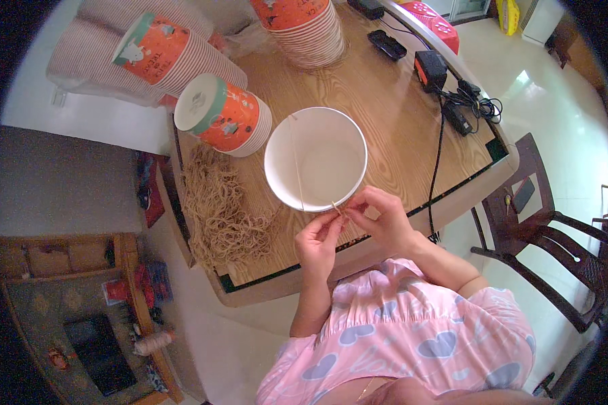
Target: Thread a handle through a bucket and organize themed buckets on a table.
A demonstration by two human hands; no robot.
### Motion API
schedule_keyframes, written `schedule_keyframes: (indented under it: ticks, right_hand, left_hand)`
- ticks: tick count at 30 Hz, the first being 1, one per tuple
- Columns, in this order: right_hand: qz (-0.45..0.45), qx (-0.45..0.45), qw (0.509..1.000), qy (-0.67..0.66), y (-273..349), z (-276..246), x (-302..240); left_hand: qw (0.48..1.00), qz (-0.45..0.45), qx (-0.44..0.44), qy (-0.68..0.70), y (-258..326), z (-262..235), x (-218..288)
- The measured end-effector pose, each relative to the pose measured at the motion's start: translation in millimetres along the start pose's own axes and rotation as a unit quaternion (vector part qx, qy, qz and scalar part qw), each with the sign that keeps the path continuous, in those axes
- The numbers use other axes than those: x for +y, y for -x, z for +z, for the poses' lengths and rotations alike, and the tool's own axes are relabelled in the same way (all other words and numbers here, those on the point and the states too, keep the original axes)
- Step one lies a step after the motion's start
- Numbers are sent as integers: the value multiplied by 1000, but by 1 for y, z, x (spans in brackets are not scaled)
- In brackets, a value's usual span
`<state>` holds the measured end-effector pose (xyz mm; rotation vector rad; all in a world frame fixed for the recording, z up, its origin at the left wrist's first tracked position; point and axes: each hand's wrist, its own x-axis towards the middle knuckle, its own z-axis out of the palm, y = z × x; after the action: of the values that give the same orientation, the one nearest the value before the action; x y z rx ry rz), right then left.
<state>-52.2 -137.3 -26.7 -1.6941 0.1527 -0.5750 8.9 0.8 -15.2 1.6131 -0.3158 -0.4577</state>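
Note:
A white paper bucket (352, 145) stands mouth up on the wooden table in front of me. A thin length of tan twine (295, 155) runs across its mouth from the far rim to the near rim. At the near rim my left hand (317, 244) and my right hand (383, 219) meet, fingertips pinched closely together. Between them a short bit of twine (335, 205) shows; the rest of it is hidden by the fingers. A loose heap of tan twine pieces (226, 216) lies left of the bucket.
Orange-and-green paper buckets are stacked at the left (233, 121), with more stacks (175, 61) (304, 34) behind. A black adapter (431, 71) and tangled cables (476, 104) lie on the right. A dark wooden chair (540, 229) stands beyond the table's right edge.

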Motion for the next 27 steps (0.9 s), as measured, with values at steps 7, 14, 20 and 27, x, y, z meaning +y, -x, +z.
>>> schedule_keyframes:
  ticks: [7, 14, 20, 27]
  right_hand:
    - [-8, 4, 999, 35, 0, -1, -6]
    - [-25, 19, 999, 40, 6, 4, -5]
    - [-34, 26, 998, 52, 6, 4, -8]
    - [-112, 35, 987, 113, 10, 5, -3]
  left_hand:
    - [991, 72, 44, -103, -2, -1, -8]
    - [988, 85, 39, -122, 2, 5, 4]
    - [999, 35, 20, -32, 4, 0, -1]
    - [997, -5, 38, 61, 1, -1, -5]
